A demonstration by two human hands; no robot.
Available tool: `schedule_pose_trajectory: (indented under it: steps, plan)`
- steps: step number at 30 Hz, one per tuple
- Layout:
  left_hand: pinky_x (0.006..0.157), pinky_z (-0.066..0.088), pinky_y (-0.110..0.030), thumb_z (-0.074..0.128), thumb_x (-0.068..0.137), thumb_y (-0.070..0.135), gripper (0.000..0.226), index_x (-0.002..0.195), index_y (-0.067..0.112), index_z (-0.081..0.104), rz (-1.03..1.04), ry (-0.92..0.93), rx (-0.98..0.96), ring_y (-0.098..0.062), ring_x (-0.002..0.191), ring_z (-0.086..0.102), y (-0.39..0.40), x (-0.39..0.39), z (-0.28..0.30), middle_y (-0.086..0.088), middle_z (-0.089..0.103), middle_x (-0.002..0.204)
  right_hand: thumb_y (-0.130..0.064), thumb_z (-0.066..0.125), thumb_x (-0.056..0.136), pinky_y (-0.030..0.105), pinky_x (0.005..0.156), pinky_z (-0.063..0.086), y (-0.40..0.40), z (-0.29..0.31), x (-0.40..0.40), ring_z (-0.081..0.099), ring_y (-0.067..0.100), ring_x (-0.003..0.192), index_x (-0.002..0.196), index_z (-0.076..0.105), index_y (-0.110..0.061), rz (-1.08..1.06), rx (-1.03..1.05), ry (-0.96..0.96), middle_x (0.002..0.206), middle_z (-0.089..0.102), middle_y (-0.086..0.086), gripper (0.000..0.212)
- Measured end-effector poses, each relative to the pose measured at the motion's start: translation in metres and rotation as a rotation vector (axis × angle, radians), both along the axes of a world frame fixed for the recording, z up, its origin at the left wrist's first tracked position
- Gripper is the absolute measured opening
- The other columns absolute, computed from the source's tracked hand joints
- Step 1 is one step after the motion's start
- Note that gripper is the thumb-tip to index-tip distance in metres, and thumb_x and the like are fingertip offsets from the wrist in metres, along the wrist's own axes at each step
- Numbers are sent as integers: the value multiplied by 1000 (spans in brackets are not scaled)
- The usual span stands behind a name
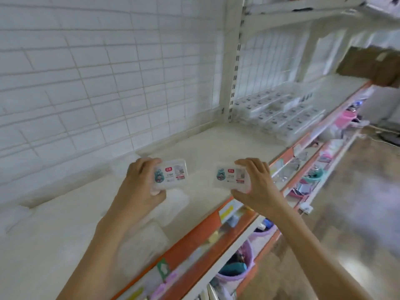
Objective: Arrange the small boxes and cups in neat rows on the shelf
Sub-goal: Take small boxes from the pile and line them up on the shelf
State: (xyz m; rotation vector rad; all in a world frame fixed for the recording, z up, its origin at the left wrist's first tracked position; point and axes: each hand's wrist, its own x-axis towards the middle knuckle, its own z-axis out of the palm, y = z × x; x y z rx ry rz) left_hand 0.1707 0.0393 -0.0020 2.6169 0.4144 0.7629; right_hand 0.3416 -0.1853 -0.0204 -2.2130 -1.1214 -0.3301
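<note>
1. The left hand (140, 182) pinches a small clear plastic box with a cartoon sticker and red label (173, 174) in the middle of the frame.
2. The right hand (257, 185) pinches a second matching clear box (230, 177) just to its right.
3. Both boxes are over the white shelf with an orange front edge (207, 229).
4. More clear boxes in rows (279, 111) lie on the shelf at the upper right.

We see a white brick wall (75, 61) behind a white wire grid (134, 87). A slotted white upright (234, 68) divides the bays. Lower tiers (303, 169) carry orange edge strips (194, 241). Brown floor (357, 213) at right, blurred. A cardboard box (372, 63) sits upper right. Lighting even.
</note>
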Motion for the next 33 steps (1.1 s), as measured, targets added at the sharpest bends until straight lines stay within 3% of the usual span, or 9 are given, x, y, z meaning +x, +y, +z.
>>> schedule_pose_trajectory:
  steps: [4, 8, 11, 13, 19, 23, 26, 28, 33]
  plan:
    - [91, 31, -24, 73, 63, 17, 66, 124, 7, 50, -213, 35, 19, -25, 111, 43, -61, 50, -4, -6, 48, 118, -21, 79, 62, 30, 90, 35, -81, 0, 0, 40, 25, 112, 123, 50, -12, -132, 2, 48, 120, 48, 8, 68]
    - [87, 25, -11, 59, 58, 39, 72, 124, 12, 50, -354, 75, -86, -8, 106, 37, -127, 89, -20, 2, 45, 114, -26, 78, 64, 29, 91, 40, -164, -8, 2, 38, 16, 112, 124, 48, -14, -227, 30, 79, 121, 46, 3, 67]
    - [87, 23, -9, 47, 54, 53, 81, 125, 14, 49, -438, 82, -139, -6, 105, 36, -178, 113, -31, 4, 43, 113, -35, 70, 62, 29, 91, 40, -225, -16, 3, 38, 13, 111, 125, 46, -23, -309, 26, 89, 118, 43, -6, 69]
    - [90, 24, -13, 45, 52, 55, 84, 126, 15, 48, -450, 85, -166, -7, 107, 35, -209, 127, -41, 5, 41, 114, -35, 69, 59, 28, 87, 41, -263, -23, 6, 40, 14, 108, 123, 40, -33, -347, 22, 107, 114, 39, -13, 70]
    - [92, 31, -15, 61, 54, 45, 75, 123, 16, 51, -472, 117, -226, -5, 106, 40, -286, 168, -70, 10, 42, 111, -49, 64, 58, 25, 79, 37, -347, -42, 21, 46, 17, 96, 119, 48, -24, -442, -14, 85, 106, 45, -8, 68]
    - [91, 43, -30, 53, 50, 59, 81, 122, 23, 50, -451, 161, -256, -8, 108, 45, -315, 192, -76, 13, 44, 112, -55, 57, 58, 28, 87, 41, -376, -55, 42, 42, 16, 107, 123, 53, -15, -456, -22, 147, 112, 40, -12, 76]
    - [88, 38, -21, 57, 52, 59, 81, 122, 21, 50, -453, 147, -271, -8, 107, 45, -326, 216, -69, 19, 42, 106, -48, 63, 60, 24, 93, 38, -381, -56, 68, 39, 12, 112, 128, 48, -18, -428, -42, 221, 115, 38, -13, 76]
    - [85, 33, -17, 58, 53, 60, 81, 123, 20, 49, -430, 135, -260, -7, 106, 43, -328, 236, -57, 13, 43, 107, -44, 66, 65, 21, 95, 35, -375, -51, 94, 35, 10, 116, 131, 43, -22, -384, -72, 250, 121, 38, -12, 74]
    - [87, 33, -20, 51, 47, 71, 92, 124, 22, 47, -342, 111, -269, -10, 110, 43, -303, 295, -30, 9, 42, 114, -35, 72, 72, 29, 102, 39, -343, -31, 175, 32, 6, 117, 133, 40, -31, -262, -28, 260, 119, 32, -19, 70]
